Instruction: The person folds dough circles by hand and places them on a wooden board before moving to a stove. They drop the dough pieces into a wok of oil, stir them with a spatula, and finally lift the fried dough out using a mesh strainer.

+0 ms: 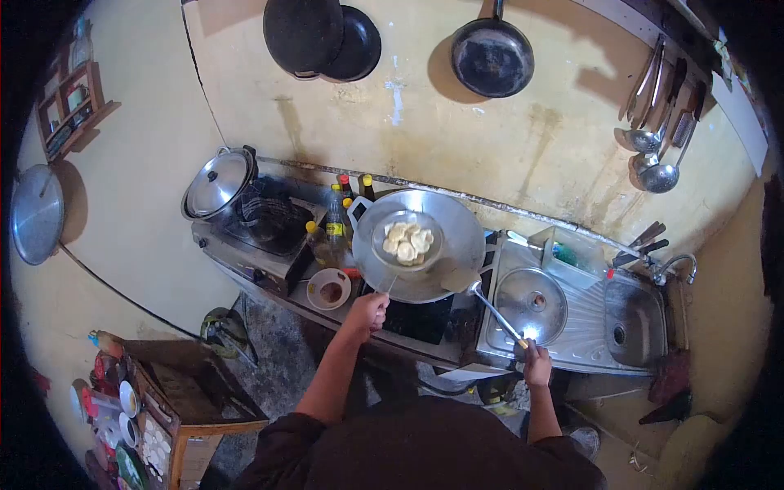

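Observation:
A large grey wok [464,229] sits on the stove in front of me. My left hand [370,314] is closed around the thin handle of a round strainer [434,242], whose bowl overlaps the middle of the wok. Several pale, puffy pieces of food [407,242] lie heaped in the strainer. In my right hand [537,367], fingers wrapped round its end, is a long-handled metal spatula [496,314]. Its broad blade rests over the wok's lower right part, close to the strainer.
Bottles [336,220] and a white bowl with brown contents [329,289] stand left of the wok. Further left, a lidded pot [219,181] is on another burner. At right are a round metal lid [531,307], a plastic container [574,260] and the sink [633,322]. Pans [492,57] and ladles [660,176] hang above.

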The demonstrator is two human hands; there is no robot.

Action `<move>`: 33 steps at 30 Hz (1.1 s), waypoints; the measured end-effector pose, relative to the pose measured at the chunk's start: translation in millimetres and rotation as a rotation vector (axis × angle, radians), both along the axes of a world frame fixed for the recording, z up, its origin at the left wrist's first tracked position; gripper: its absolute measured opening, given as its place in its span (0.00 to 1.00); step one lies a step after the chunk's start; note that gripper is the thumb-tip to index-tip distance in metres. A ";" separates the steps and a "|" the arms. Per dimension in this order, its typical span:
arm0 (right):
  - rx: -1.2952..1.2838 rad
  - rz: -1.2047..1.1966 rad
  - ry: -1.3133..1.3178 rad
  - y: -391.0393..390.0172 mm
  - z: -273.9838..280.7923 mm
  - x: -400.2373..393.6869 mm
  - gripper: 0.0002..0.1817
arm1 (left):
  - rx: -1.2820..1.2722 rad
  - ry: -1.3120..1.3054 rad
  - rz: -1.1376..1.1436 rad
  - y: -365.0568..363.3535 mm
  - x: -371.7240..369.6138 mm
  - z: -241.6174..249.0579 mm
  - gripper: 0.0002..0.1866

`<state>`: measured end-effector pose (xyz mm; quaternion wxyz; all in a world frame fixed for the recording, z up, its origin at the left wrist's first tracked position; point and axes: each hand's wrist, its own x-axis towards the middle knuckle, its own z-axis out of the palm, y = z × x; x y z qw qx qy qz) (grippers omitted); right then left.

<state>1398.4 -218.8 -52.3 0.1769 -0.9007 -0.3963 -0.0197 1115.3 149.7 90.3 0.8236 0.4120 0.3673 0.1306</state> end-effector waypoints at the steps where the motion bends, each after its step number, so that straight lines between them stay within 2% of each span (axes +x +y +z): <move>1: -0.018 -0.031 0.017 0.4 -3.7 0.7 0.27 | 0.040 -0.049 -0.012 1.8 -0.8 3.3 0.11; 2: -0.022 -0.031 0.021 2.0 -2.1 -2.6 0.27 | 0.036 -0.045 -0.012 1.7 -0.7 9.7 0.11; 4: 0.081 -0.055 -0.223 7.7 2.3 -8.1 0.20 | 0.062 -0.022 0.002 1.0 2.6 22.5 0.11; 5: 0.081 -0.055 -0.224 7.7 -0.1 -7.6 0.20 | 0.062 -0.024 0.002 -1.6 3.5 20.9 0.11; 8: 0.081 -0.143 -0.140 9.7 -8.1 -10.3 0.23 | 0.028 -0.004 0.039 -8.6 2.3 5.5 0.11; 10: 0.011 -0.249 -0.275 9.9 -0.1 -23.5 0.33 | 0.051 0.075 0.026 -5.3 3.9 -12.9 0.12; 13: 0.097 -0.370 -0.218 4.5 -1.4 -45.2 0.37 | 0.042 0.011 0.016 -4.3 4.7 -11.1 0.12; 17: 0.116 -0.336 -0.267 -11.5 -23.2 -79.4 0.36 | 0.037 -0.016 0.041 -9.4 8.2 -5.3 0.12; 20: 0.072 -0.244 -0.156 -24.9 -45.4 -111.5 0.35 | 0.059 0.012 0.059 -7.0 4.9 -14.0 0.12; 26: -0.252 -0.187 0.153 -74.1 -99.6 -155.3 0.28 | 0.043 -0.017 0.050 8.5 -0.2 1.0 0.12; 28: -0.416 -0.218 0.403 -92.6 -133.7 -153.4 0.24 | 0.025 -0.020 0.024 10.4 -1.1 3.6 0.12; 32: -0.540 -0.229 0.604 -96.4 -121.9 -160.0 0.20 | 0.002 0.044 0.061 6.7 -5.2 -1.4 0.12; 33: -0.671 -0.246 0.608 -92.6 -121.9 -159.8 0.19 | 0.023 0.062 0.050 7.5 -5.3 -1.6 0.12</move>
